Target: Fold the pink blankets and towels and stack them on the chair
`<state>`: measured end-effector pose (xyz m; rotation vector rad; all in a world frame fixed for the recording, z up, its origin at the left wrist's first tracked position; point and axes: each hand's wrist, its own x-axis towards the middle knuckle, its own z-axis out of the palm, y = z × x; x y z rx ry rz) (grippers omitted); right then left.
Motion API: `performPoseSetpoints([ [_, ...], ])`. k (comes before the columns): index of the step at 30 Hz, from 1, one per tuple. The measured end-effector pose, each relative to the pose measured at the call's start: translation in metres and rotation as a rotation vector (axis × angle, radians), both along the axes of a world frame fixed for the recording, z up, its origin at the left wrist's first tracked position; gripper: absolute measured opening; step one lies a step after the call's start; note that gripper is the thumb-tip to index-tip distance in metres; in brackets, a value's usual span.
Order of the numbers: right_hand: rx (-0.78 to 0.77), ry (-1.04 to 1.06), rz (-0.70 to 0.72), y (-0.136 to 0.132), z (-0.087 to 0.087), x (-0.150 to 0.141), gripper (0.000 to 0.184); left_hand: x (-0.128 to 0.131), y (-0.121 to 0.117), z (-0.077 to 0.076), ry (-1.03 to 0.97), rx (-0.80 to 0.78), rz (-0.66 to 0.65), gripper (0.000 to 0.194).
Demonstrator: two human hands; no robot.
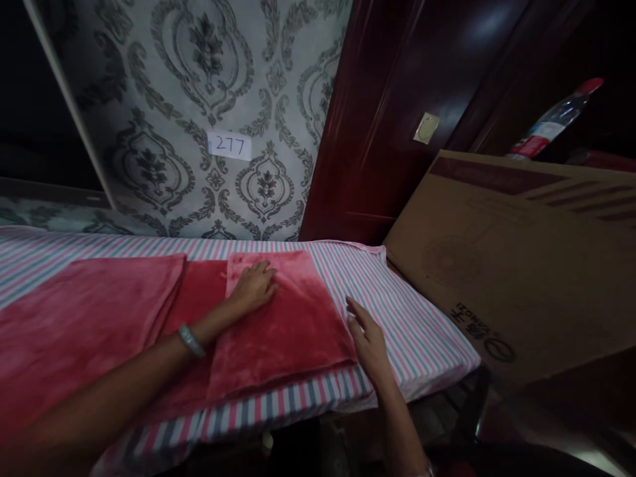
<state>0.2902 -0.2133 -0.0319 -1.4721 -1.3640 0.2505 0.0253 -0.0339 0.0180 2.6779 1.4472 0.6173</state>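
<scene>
A pinkish-red plush blanket [285, 324] lies on the striped cloth, its right end folded over into a rectangle. Another folded section of the blanket [94, 305] spreads to the left, with a darker strip between the two. My left hand [256, 286] rests flat on the upper part of the right-hand fold, fingers slightly apart; a bracelet circles that wrist. At the fold's right edge is my right hand [368, 341], its fingers extended and its palm side turned toward the blanket. Neither hand grasps the fabric. The lower layers are mostly hidden.
The table's striped cloth [397, 318] shows right of the blanket. A large cardboard box [536, 265] stands at the right, with a plastic bottle [551, 126] behind it. Patterned wallpaper [203, 59], a paper marked 277 [229, 145] and a dark red door [377, 119] are behind.
</scene>
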Motion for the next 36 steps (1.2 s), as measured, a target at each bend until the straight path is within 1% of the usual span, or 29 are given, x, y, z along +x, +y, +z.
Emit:
performPoseSetpoints([
  [1,0.001,-0.060,0.041,0.016,0.008,-0.006,0.050,-0.006,-0.008,-0.006,0.021,0.020,-0.007,0.037],
  [2,0.001,-0.126,0.080,0.033,0.014,-0.011,0.051,-0.015,-0.014,-0.011,0.021,0.038,0.022,0.038],
  [4,-0.020,-0.254,0.141,0.066,0.022,-0.020,0.051,-0.035,-0.021,-0.023,-0.035,0.032,0.146,0.044],
  [6,-0.080,-0.369,0.171,0.095,0.027,-0.027,0.052,-0.052,-0.022,-0.035,-0.119,-0.051,0.235,0.053],
  [8,-0.176,-0.477,0.162,0.115,0.031,-0.032,0.052,-0.063,-0.020,-0.045,-0.210,-0.156,0.252,0.058],
  [11,-0.332,-0.626,0.102,0.127,0.032,-0.041,0.052,-0.066,-0.018,-0.055,-0.327,-0.238,0.220,0.052],
  [13,-0.432,-0.692,0.082,0.128,0.027,-0.046,0.052,-0.068,-0.018,-0.058,-0.394,-0.261,0.196,0.045],
  [15,-0.515,-0.711,0.090,0.126,0.019,-0.048,0.053,-0.072,-0.020,-0.059,-0.427,-0.301,0.195,0.040],
  [17,-0.562,-0.701,0.106,0.124,0.013,-0.049,0.054,-0.077,-0.023,-0.056,-0.411,-0.362,0.208,0.038],
  [19,-0.590,-0.688,0.112,0.124,0.015,-0.048,0.055,-0.079,-0.026,-0.047,-0.340,-0.380,0.219,0.040],
  [21,-0.609,-0.681,0.110,0.129,0.024,-0.048,0.054,-0.074,-0.028,-0.031,-0.229,-0.288,0.241,0.047],
  [23,-0.608,-0.667,0.100,0.138,0.038,-0.050,0.054,-0.060,-0.030,-0.014,-0.117,-0.143,0.252,0.054],
  [24,-0.598,-0.660,0.095,0.144,0.045,-0.052,0.054,-0.051,-0.031,-0.007,-0.081,-0.079,0.237,0.057],
  [26,-0.576,-0.652,0.087,0.159,0.056,-0.058,0.055,-0.033,-0.033,-0.001,-0.049,-0.012,0.187,0.061],
  [27,-0.567,-0.650,0.084,0.167,0.059,-0.062,0.056,-0.025,-0.035,-0.003,-0.038,-0.008,0.171,0.062],
  [28,-0.561,-0.650,0.081,0.175,0.060,-0.065,0.056,-0.018,-0.038,-0.007,-0.023,-0.014,0.162,0.065],
  [30,-0.561,-0.657,0.077,0.190,0.054,-0.069,0.057,-0.011,-0.043,-0.024,0.018,-0.041,0.168,0.073],
  [33,-0.571,-0.691,0.086,0.206,0.035,-0.069,0.056,-0.014,-0.048,-0.051,0.060,-0.051,0.160,0.079],
  [34,-0.567,-0.704,0.089,0.209,0.028,-0.068,0.056,-0.016,-0.049,-0.058,0.066,-0.046,0.160,0.080],
  [36,-0.547,-0.720,0.081,0.213,0.015,-0.065,0.056,-0.020,-0.050,-0.067,0.091,-0.030,0.157,0.081],
])
